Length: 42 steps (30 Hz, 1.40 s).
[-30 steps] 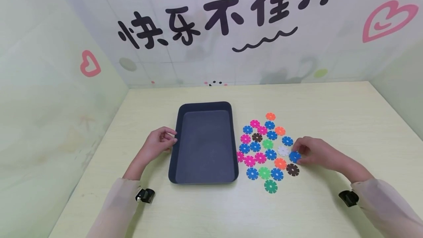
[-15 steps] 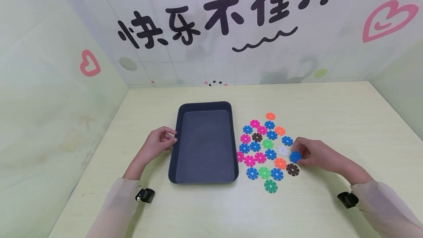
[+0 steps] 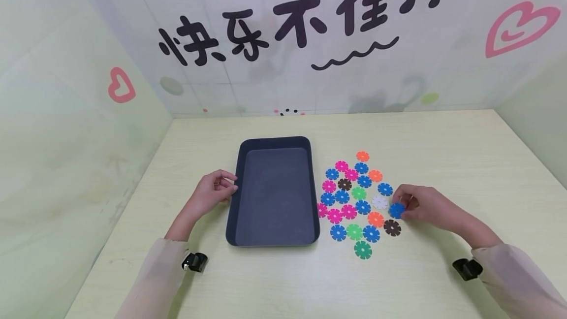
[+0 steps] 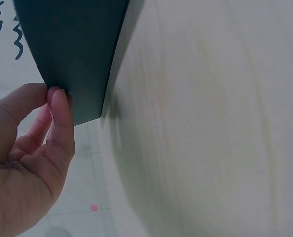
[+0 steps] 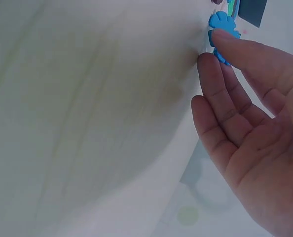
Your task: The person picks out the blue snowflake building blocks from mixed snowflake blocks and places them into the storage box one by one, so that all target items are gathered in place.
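Note:
A dark rectangular tray point(image 3: 274, 201) lies on the table, its inside bare. My left hand point(image 3: 214, 192) pinches its left rim; in the left wrist view, thumb and fingertip point(image 4: 61, 101) meet at the edge of the tray wall point(image 4: 72, 49). To the tray's right, my right hand point(image 3: 427, 206) pinches a blue notched plastic disc point(image 3: 396, 210) between thumb and fingers. In the right wrist view the thumb lies over part of that blue disc point(image 5: 222, 20), while the other fingers stay loosely bent. A white disc point(image 3: 379, 202) and a dark brown disc point(image 3: 392, 228) lie close by.
Several flower-like discs in blue, pink point(image 3: 334, 215), orange point(image 3: 375, 219) and green point(image 3: 354, 232) lie flat between tray and right hand. The leftmost pink ones sit against the tray's right side. A printed wall point(image 3: 283, 82) stands behind the table point(image 3: 283, 284).
My right hand has shifted very slightly to the right with the blue disc between its fingers. The left hand and tray have kept their place.

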Tool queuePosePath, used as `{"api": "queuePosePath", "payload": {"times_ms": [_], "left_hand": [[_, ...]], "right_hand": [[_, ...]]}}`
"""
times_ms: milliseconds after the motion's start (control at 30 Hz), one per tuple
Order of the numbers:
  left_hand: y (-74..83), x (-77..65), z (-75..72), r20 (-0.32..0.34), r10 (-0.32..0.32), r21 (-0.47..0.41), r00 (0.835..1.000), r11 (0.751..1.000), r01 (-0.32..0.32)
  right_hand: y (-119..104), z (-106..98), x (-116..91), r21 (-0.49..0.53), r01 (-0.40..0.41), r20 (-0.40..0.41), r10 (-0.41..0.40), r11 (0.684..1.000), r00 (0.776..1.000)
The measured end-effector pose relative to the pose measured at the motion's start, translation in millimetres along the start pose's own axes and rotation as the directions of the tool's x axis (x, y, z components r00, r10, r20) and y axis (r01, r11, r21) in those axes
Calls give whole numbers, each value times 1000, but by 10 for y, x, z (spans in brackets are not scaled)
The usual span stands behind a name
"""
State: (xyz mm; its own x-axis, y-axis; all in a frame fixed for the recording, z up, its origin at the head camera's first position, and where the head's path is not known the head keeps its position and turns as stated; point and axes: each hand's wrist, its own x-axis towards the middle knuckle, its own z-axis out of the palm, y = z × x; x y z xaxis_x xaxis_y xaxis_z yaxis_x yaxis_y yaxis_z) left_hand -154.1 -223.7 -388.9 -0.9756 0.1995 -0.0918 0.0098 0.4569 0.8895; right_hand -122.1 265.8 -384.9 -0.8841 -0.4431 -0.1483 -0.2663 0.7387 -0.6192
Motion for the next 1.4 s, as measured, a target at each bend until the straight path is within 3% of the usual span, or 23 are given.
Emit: {"api": "queuePosePath", "payload": {"times_ms": [233,700,1400], "left_hand": [[-24,11,8,0,6,-3,1000,1000,-6],[-5,-10,22,-9,-5,-36,1000,999,4],[-11,3,73,-64,-42,-80,997,996,37]], "right_hand": [[11,-16,-16,2,77,-13,-77,997,997],[-76,-86,11,-29,152,-46,-153,988,987],[-399,-105,290,24,222,-41,-221,975,974]]}}
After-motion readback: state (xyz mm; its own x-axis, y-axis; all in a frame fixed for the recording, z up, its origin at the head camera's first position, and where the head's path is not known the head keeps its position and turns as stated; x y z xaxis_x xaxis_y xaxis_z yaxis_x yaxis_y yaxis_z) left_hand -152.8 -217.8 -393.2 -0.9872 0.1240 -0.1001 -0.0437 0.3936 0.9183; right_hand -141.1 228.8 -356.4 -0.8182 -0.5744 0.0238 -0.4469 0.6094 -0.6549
